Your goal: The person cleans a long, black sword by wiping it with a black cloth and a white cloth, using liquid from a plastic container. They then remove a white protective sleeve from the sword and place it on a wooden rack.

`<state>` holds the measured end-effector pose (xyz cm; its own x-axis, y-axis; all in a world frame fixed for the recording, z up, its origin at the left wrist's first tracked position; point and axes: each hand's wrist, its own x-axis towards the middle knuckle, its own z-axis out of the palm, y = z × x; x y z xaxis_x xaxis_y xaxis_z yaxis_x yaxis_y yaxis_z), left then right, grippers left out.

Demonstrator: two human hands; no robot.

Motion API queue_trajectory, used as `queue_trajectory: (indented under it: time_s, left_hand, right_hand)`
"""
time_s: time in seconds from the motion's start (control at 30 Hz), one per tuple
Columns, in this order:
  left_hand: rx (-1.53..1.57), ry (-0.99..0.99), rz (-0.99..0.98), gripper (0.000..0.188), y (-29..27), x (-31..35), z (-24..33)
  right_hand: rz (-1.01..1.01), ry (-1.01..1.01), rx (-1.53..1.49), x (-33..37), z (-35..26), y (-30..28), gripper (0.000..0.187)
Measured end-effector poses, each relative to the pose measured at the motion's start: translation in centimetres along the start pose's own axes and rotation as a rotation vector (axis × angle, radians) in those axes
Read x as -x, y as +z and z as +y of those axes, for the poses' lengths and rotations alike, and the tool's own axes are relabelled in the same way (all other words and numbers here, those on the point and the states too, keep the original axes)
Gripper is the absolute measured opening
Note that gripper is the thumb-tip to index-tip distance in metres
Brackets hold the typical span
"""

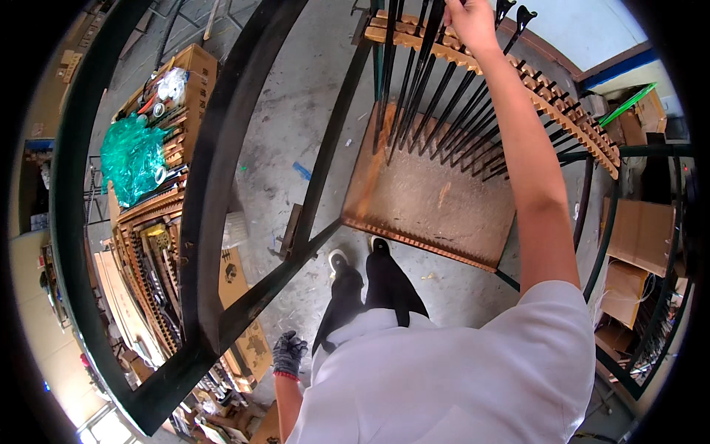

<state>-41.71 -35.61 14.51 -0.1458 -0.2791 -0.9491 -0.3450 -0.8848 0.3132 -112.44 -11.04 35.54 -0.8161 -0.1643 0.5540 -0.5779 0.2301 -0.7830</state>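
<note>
My bare right hand (472, 26) reaches to the far side of a notched wooden rack (444, 50), its fingers closed at the upper end of a black rod. Part of that grip is cut off by the picture's top edge. Several long, slim black rods (436, 92) lean in the rack's notches, their lower tips over a brown wooden board (436, 194). Two rods at the upper right end in curved heads (525, 16). Down by my left side hangs my left hand (288, 353) in a grey knit glove, fingers loosely bent and apart, nothing visible in them.
A dark metal frame (222, 148) rises on my left, with a lower bar (277, 277) crossing near my legs. Beyond it stand a cardboard box (200, 81), a green plastic bag (133, 159) and stacked wooden strips (148, 281). More cardboard boxes (642, 233) are at the right.
</note>
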Motion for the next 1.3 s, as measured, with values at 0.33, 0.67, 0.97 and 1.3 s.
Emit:
queue_trajectory:
  time_s: [0.33,0.67,0.97,1.3]
  left_hand:
    - [-0.011,0.061,0.069,0.022,2.2,0.7,-0.6]
    - [0.03,0.036,0.128,0.022,3.5,1.8,-1.4]
    - [0.032,0.013,0.1,0.022,4.1,1.2,-1.1]
    - [0.001,0.019,0.033,0.024,2.1,0.0,-2.1]
  right_hand:
    - [0.074,-0.108,0.12,-2.3,1.6,0.9,0.029]
    - [0.013,-0.065,0.147,-3.8,3.4,0.8,0.036]
    - [0.0,-0.109,0.2,-3.0,2.9,0.6,0.038]
    - [-0.166,0.066,0.058,4.3,-5.4,-0.5,0.035]
